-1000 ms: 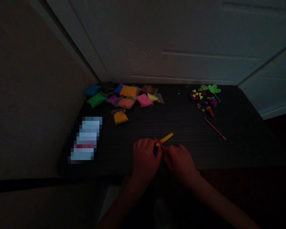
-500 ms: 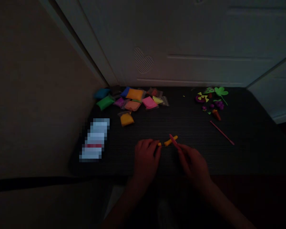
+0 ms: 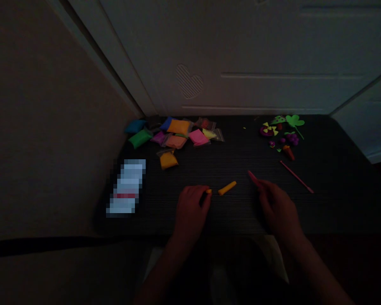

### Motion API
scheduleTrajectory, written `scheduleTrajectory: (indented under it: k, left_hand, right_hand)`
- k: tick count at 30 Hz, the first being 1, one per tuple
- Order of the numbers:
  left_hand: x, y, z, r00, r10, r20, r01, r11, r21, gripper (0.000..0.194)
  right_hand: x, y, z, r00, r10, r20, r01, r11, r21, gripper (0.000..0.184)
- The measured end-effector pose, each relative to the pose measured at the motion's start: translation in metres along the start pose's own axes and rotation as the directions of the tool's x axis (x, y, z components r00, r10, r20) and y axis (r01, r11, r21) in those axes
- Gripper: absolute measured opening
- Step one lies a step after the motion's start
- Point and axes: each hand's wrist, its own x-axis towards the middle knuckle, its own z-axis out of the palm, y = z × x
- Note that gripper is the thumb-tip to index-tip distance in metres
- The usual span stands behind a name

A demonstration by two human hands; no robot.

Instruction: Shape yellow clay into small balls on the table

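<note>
Has drawn the pointed pink tool (image 3: 254, 178) back from across the short yellow clay-like roll (image 3: 227, 188), out to the right, gripping it in the right hand (image 3: 277, 209). Has left the roll lying on the tabletop between both hands, touched by neither. Still pinches a small yellow piece (image 3: 208, 191) between thumb and fingers of the left hand (image 3: 192, 209), just beside the roll's near end.

Below, a dark, finely lined tabletop (image 3: 190, 165). Along its back left, bright packets (image 3: 178, 126) in blue, green, orange, purple and pink, some in clear plastic; nearer, a blurred lit screen (image 3: 126, 186). At back right, small green, purple and orange shaped pieces (image 3: 292, 138); in front of them, a slim pink stick (image 3: 296, 176). Behind, a pale panel with an embossed striped heart (image 3: 189, 81), in dim light.
</note>
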Motion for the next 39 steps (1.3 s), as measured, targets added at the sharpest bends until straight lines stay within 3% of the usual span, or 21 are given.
scheduleTrajectory:
  k: [7,12,24,28,34,36,39]
  left_hand:
    - [0.002,-0.005,-0.001,0.996,0.089,0.026,-0.089,0.996,-0.025,0.031]
    - [0.006,-0.004,-0.003,0.989,0.136,0.06,-0.136,0.991,0.006,0.03]
    - [0.008,-0.007,0.001,0.997,0.071,-0.022,-0.071,0.997,0.037,0.016]
    - [0.006,-0.002,-0.002,0.998,-0.044,-0.04,0.043,0.998,-0.041,0.015]
    - [0.004,0.003,-0.004,0.988,-0.152,0.04,0.158,0.958,-0.239,0.018]
    - [0.005,0.005,-0.007,0.977,-0.184,0.104,0.211,0.901,-0.378,0.026]
    - [0.005,0.009,-0.011,0.939,-0.221,0.262,0.339,0.714,-0.613,0.031]
  right_hand:
    - [0.014,0.031,-0.009,0.997,-0.047,-0.065,0.043,0.997,-0.057,0.021]
    - [0.013,0.028,-0.007,0.994,-0.064,-0.093,0.055,0.994,-0.093,0.021]
    - [0.011,0.026,-0.007,0.988,-0.069,-0.136,0.055,0.993,-0.105,0.022]
    - [0.012,0.026,-0.006,0.988,-0.06,-0.143,0.046,0.994,-0.1,0.022]
    - [0.01,0.027,-0.007,0.979,-0.089,-0.182,0.074,0.993,-0.089,0.021]
    - [0.01,0.017,-0.008,0.974,-0.15,-0.169,0.134,0.985,-0.105,0.022]
    - [0.011,-0.009,-0.007,0.947,-0.32,-0.016,0.318,0.945,-0.081,0.027]
